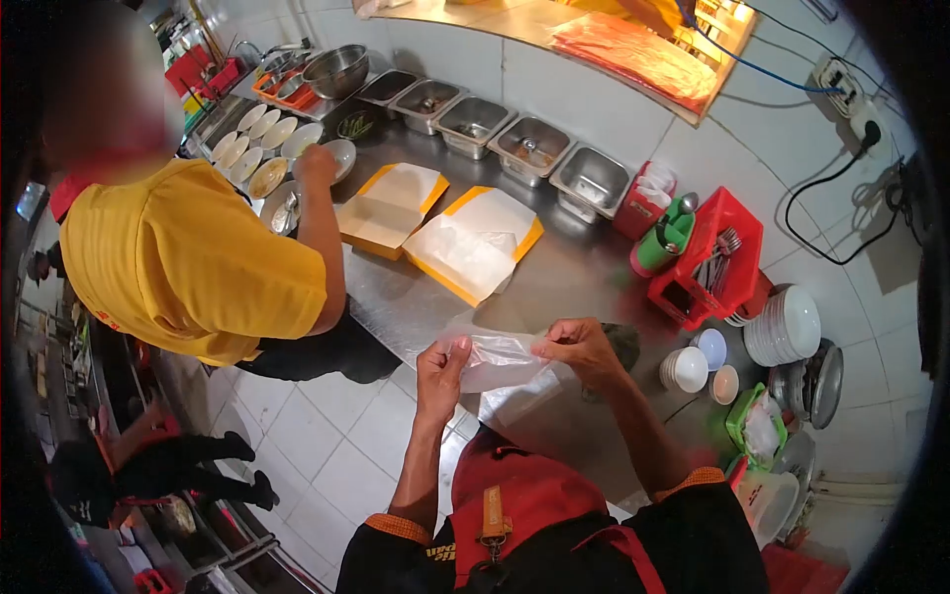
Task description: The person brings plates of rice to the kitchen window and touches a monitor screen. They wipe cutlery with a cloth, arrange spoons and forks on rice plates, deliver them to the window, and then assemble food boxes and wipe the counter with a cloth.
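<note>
Head view, as it reaches me from afar: the left hand (pixel 442 374) grasps one side of a clear plastic bag (pixel 498 362) between thumb and fingers, and the right hand (pixel 582 352) pinches the other side. The bag spans the gap between them, over the near edge of the metal counter (pixel 584 272). Two open boxes (pixel 527 240) with yellow edges lie beyond it, toward the left (what lines them is hard for me to make out). A row of metal pans (pixel 591 182) runs along the far wall. To the right I see a red basket (pixel 727 252) holding cutlery, with stacked bowls (pixel 782 325) nearer. At left, a co-worker in a yellow shirt (pixel 188 257) reaches toward oval dishes (pixel 267 177).
</note>
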Demonstrator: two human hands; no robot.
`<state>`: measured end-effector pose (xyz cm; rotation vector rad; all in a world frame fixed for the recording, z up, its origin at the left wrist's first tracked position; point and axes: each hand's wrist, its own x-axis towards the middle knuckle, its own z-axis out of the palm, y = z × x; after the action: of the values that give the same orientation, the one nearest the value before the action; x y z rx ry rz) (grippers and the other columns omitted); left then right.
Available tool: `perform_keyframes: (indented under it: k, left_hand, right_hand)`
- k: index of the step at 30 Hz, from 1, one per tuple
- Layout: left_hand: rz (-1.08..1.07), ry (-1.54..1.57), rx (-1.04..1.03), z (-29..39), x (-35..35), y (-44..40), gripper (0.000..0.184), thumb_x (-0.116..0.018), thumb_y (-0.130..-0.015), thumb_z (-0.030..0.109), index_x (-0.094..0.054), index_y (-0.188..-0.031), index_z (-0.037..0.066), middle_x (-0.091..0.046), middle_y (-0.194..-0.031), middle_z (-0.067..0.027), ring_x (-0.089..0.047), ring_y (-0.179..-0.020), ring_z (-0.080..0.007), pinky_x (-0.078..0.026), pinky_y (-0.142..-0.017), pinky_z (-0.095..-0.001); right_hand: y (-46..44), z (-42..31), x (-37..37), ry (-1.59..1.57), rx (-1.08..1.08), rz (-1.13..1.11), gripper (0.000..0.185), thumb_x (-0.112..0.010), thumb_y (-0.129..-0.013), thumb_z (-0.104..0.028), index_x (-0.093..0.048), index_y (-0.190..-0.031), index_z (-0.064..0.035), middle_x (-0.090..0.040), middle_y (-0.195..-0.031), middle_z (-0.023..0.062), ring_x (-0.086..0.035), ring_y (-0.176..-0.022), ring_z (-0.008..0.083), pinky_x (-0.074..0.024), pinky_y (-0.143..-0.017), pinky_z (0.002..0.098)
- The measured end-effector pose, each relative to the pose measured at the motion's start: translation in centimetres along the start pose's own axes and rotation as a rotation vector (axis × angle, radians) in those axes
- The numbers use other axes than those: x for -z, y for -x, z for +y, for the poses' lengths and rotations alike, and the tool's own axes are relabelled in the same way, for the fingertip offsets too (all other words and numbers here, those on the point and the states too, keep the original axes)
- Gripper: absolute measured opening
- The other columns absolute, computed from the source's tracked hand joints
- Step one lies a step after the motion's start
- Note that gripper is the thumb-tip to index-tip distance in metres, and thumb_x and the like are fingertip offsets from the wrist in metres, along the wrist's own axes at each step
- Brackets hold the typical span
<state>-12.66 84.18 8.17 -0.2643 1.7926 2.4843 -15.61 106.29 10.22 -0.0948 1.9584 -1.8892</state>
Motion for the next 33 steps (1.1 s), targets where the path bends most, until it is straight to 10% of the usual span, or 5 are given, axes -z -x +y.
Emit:
perform_keyframes:
  k: [10, 17, 21, 33]
  left_hand:
    - [0.222, -0.374, -0.242, -3.8, -0.9, 2.0, 0.013, -0.057, -0.089, 0.014, -0.061, -0.085, 0.003, -0.06, -0.073, -0.0003, -0.051, -0.066, -0.0047, -0.041, -0.061, -0.0201]
    - [-0.31, -0.079, 0.09, -0.6, -8.2, 2.8, 0.017, -0.067, -0.077, -0.001, -0.061, -0.092, -0.001, -0.062, -0.082, -0.0044, -0.057, -0.07, -0.0094, -0.046, -0.066, -0.0216]
    - [-0.411, -0.128, -0.048, -1.4, -7.6, 2.1, 0.02, -0.066, -0.078, -0.003, -0.059, -0.096, -0.001, -0.062, -0.082, -0.003, -0.057, -0.074, -0.0094, -0.046, -0.07, -0.0228]
    - [0.272, 0.6, -0.002, -3.4, 0.7, 0.2, 0.011, -0.054, -0.09, 0.015, -0.054, -0.095, 0.005, -0.061, -0.091, -0.0062, -0.061, -0.084, -0.0182, -0.049, -0.079, -0.0309]
  right_hand:
    - [3.1, 0.5, 4.3, 0.062, 0.029, 0.208, 0.011, -0.068, -0.073, -0.006, -0.059, -0.067, -0.0027, -0.059, -0.065, 0.0011, -0.052, -0.06, 0.0058, -0.04, -0.055, 0.0203]
    - [3.8, 0.6, 1.3, -0.065, -0.057, 0.063, 0.024, -0.075, -0.072, -0.02, -0.058, -0.066, -0.004, -0.056, -0.063, -0.0009, -0.048, -0.058, 0.0056, -0.0381, -0.053, 0.0221]
    - [4.3, 1.1, 2.5, -0.277, 0.017, -0.037, 0.025, -0.075, -0.073, -0.021, -0.058, -0.068, -0.004, -0.057, -0.067, 0.0003, -0.05, -0.064, 0.0063, -0.0391, -0.056, 0.0226]
    - [4.4, 1.4, 6.6, -0.525, 0.172, 0.54, 0.009, -0.057, -0.089, -0.017, -0.055, -0.089, -0.0088, -0.059, -0.079, 0.0019, -0.058, -0.069, 0.0116, -0.0481, -0.065, 0.0262]
